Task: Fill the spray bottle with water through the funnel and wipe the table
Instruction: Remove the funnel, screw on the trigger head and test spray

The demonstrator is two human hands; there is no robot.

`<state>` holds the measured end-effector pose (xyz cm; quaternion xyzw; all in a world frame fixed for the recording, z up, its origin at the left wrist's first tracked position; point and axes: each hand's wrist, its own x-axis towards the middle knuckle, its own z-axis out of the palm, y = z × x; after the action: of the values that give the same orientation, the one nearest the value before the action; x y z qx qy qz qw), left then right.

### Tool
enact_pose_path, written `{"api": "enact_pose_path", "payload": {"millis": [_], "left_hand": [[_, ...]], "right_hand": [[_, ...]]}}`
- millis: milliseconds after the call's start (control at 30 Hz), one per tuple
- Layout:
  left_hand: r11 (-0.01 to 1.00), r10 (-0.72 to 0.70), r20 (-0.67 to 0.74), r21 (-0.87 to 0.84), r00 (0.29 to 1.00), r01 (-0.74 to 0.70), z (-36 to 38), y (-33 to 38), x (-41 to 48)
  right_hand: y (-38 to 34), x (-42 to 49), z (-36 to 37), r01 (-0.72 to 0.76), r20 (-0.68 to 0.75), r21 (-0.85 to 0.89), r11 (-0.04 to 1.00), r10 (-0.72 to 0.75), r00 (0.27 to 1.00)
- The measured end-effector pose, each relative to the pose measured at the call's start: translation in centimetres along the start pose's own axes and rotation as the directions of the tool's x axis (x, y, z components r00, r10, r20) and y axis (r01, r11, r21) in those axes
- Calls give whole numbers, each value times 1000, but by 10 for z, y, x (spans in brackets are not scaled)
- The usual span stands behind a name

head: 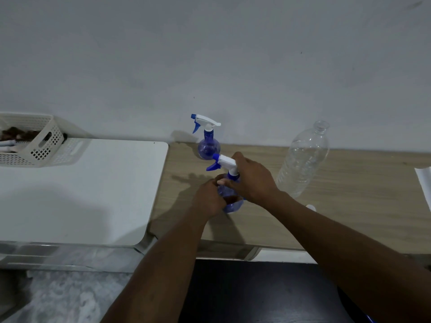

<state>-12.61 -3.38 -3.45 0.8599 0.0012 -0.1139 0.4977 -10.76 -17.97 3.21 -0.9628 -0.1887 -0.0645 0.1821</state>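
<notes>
Our left hand grips the body of the near spray bottle, our right hand its neck; the water bottle stands uncapped.

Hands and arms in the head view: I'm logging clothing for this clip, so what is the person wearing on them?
Nothing that shows. The left hand and right hand are bare, with no gloves or rings in sight. The left forearm and right forearm are uncovered to the frame edge: no sleeves, watch or bracelet.

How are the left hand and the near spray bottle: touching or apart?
Touching. Head view: the left hand grips the near spray bottle by its body.
</notes>
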Motion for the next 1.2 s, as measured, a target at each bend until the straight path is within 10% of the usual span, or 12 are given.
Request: {"api": "enact_pose_path", "payload": {"millis": [1200], "left_hand": [[998, -37, -2, 58, 999, 37, -2, 5, -6]], "right_hand": [[-1, 0, 4, -24, 11, 215, 976, 22, 1000]]}}
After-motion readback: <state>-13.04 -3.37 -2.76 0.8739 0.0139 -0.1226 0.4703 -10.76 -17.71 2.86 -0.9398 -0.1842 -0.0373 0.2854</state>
